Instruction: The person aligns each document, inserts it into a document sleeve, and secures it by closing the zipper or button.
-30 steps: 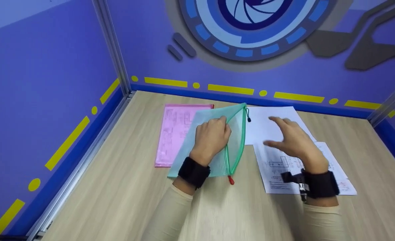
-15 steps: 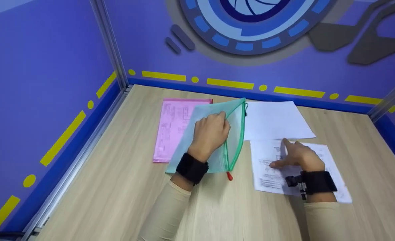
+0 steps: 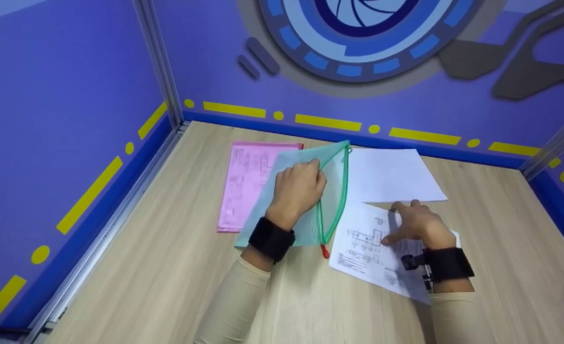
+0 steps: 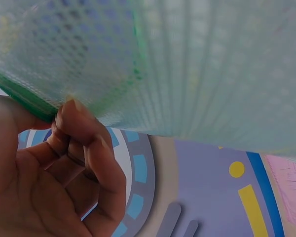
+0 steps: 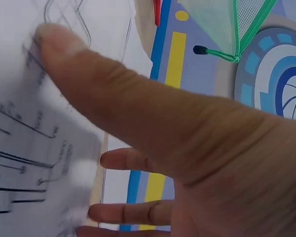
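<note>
My left hand (image 3: pixel 297 191) grips the zip edge of a pale green mesh zipper pouch (image 3: pixel 306 233). In the left wrist view, the thumb and fingers pinch the green edge (image 4: pixel 29 101). The pouch's mouth gapes to the right, and a red pull tab (image 3: pixel 325 251) hangs at its near corner. My right hand (image 3: pixel 420 227) presses on a printed sheet with drawings (image 3: pixel 358 260), fingers spread. Seen from the right wrist, the thumb (image 5: pixel 113 98) lies over the print and the other fingertips reach the paper's edge. The sheet lies slanted, close beside the pouch's mouth.
A pink pouch (image 3: pixel 241 191) with printed paper inside lies at the left, partly under the green one. Behind the printed sheet is a blank white sheet (image 3: pixel 391 174). Another sheet's corner (image 3: pixel 455 235) shows beyond my right hand. Blue-purple walls (image 3: pixel 310 91) enclose the wooden table (image 3: pixel 167 229).
My right hand came down onto the printed sheet, which has slid left and turned toward the green pouch, baring a corner of paper at the right. My left hand keeps its grip.
</note>
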Demonstrator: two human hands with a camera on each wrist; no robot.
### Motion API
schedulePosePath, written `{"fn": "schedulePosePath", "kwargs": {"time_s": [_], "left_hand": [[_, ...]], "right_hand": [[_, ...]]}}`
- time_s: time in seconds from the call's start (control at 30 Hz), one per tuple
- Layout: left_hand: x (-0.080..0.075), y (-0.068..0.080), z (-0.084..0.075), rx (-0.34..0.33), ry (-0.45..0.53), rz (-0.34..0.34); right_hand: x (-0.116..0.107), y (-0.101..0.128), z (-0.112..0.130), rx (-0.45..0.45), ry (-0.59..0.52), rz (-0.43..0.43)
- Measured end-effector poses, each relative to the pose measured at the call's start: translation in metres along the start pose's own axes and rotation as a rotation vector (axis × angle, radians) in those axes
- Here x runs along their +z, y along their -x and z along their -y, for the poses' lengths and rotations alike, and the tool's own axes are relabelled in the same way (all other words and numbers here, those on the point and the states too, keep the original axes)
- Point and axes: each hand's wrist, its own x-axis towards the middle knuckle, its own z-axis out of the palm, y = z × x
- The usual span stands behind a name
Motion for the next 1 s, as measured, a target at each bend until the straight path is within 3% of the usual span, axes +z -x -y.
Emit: {"fn": "schedulePosePath", "kwargs": {"time_s": [0.3,0.47,0.67,0.83,0.9,1.0], "left_hand": [[0.001,0.0,0.001,-0.018,0.001,0.019],[0.0,0.0,0.003,-0.029,0.002,0.009],[-0.003,0.0,0.005,-0.052,0.005,-0.022],[-0.004,0.0,0.008,-0.052,-0.012,-0.037],[-0.004,0.0,0.009,-0.054,-0.016,-0.036],[-0.004,-0.001,0.01,-0.07,-0.012,-0.033]], "right_hand": [[0.004,-0.004,-0.007,-0.089,-0.095,0.076],[-0.008,0.005,-0.007,-0.198,-0.08,0.109],[-0.03,0.026,-0.001,-0.286,-0.107,0.08],[-0.057,0.058,-0.001,-0.409,-0.197,-0.063],[-0.067,0.071,-0.002,-0.423,-0.225,-0.184],[-0.079,0.086,0.0,-0.375,-0.231,-0.444]]}}
